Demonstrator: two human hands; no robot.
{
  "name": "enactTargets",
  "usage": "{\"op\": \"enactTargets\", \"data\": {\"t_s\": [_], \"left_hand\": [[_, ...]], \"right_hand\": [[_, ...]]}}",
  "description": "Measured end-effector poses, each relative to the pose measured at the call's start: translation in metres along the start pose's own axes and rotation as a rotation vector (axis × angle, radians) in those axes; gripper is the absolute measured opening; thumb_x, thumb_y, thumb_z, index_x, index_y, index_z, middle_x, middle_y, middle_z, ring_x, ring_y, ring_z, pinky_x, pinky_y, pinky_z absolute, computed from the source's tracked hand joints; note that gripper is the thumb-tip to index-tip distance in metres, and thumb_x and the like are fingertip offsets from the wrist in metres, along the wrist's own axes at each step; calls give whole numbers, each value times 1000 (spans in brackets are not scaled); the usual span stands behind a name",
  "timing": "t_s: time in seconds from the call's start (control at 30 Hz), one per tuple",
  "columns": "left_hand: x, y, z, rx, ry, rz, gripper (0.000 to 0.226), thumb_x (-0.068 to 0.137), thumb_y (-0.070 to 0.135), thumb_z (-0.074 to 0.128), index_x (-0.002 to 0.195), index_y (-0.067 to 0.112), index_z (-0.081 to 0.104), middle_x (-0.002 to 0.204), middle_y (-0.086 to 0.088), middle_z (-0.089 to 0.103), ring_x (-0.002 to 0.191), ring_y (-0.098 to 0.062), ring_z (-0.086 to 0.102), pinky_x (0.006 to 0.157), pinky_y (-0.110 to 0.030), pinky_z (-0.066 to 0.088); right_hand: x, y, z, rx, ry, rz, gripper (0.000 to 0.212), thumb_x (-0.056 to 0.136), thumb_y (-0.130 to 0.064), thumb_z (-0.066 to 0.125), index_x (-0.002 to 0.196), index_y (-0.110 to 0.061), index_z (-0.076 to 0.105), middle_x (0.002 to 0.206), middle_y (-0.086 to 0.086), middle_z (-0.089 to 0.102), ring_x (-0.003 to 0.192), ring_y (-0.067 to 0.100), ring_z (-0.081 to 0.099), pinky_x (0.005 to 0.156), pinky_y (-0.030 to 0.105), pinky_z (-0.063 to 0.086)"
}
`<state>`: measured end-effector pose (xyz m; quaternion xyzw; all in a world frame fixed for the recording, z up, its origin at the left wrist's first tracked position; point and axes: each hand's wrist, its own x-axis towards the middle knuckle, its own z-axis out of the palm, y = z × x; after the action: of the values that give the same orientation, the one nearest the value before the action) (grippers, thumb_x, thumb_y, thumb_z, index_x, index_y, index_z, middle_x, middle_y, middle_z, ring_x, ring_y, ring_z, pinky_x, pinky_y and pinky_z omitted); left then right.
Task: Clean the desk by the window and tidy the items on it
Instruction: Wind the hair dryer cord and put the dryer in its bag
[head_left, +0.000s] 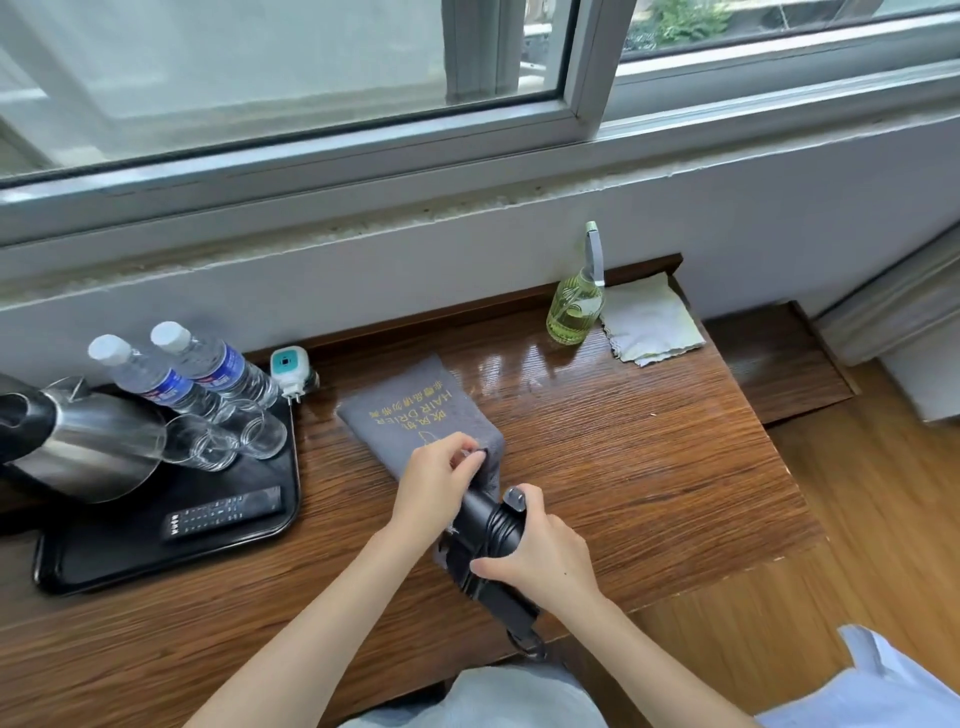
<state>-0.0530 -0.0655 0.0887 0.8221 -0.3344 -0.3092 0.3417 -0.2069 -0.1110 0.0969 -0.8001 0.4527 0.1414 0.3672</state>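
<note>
Left hand (439, 480) pinching the mouth of the grey hair-drier bag (410, 415); right hand (540, 558) wrapped round the black hair drier (491, 540), cord coiled about it, nose just at the bag's opening between both hands. Risk from here: plug (515, 496) or loose cord snagging the fabric rim, or the pinch slipping so the mouth collapses.

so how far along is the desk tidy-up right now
Done, it seems: the desk shines wet near the spray bottle and cloth, so it looks wiped. In hand: the right hand grips the hair dryer, the left hand pinches the grey pouch open. Left: bagging the dryer, clearing bottle and cloth.
</note>
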Motion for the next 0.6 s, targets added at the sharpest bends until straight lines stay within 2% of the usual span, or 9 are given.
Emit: {"op": "enactTargets", "data": {"t_s": [0.1, 0.2, 0.37, 0.47, 0.6], "left_hand": [[-3, 9, 5, 137, -25, 126, 10, 92, 25, 59, 85, 22, 67, 78, 7, 66, 78, -15, 59, 71, -36, 49], [-6, 13, 6, 244, -50, 201, 12, 93, 27, 57, 90, 20, 66, 87, 7, 67, 85, -13, 59, 75, -32, 48], [-5, 24, 1, 267, -9, 293, 13, 91, 26, 61, 81, 19, 67, 75, 12, 60, 76, -9, 56, 66, -25, 44], [-8, 30, -6, 225, -58, 367, 12, 89, 21, 64, 79, 17, 68, 74, 13, 61, 74, -6, 55, 68, -24, 44], [-21, 16, -22, 322, -78, 422, 6, 88, 21, 65, 86, 16, 69, 82, 5, 67, 79, -15, 61, 70, -32, 48]], "right_hand": [[-3, -7, 3, -152, 55, -121, 94, 67, -62, 70, 140, -27, 21, 121, -2, 57, 111, 23, 54, 82, 36, 47], [-3, -11, 6, -275, 106, -221, 97, 68, -61, 70, 142, -22, 20, 118, -2, 59, 109, 23, 52, 79, 35, 46], [-4, -16, 11, -363, 123, -323, 81, 69, -56, 70, 131, -19, 33, 110, 3, 60, 104, 26, 53, 80, 37, 46], [-3, -20, 8, -318, 114, -299, 86, 67, -56, 71, 133, -18, 32, 109, 3, 61, 104, 26, 54, 80, 37, 47], [5, -15, -6, -135, 64, -131, 84, 64, -64, 71, 126, -19, 37, 110, -1, 63, 102, 24, 60, 76, 34, 48]]}}
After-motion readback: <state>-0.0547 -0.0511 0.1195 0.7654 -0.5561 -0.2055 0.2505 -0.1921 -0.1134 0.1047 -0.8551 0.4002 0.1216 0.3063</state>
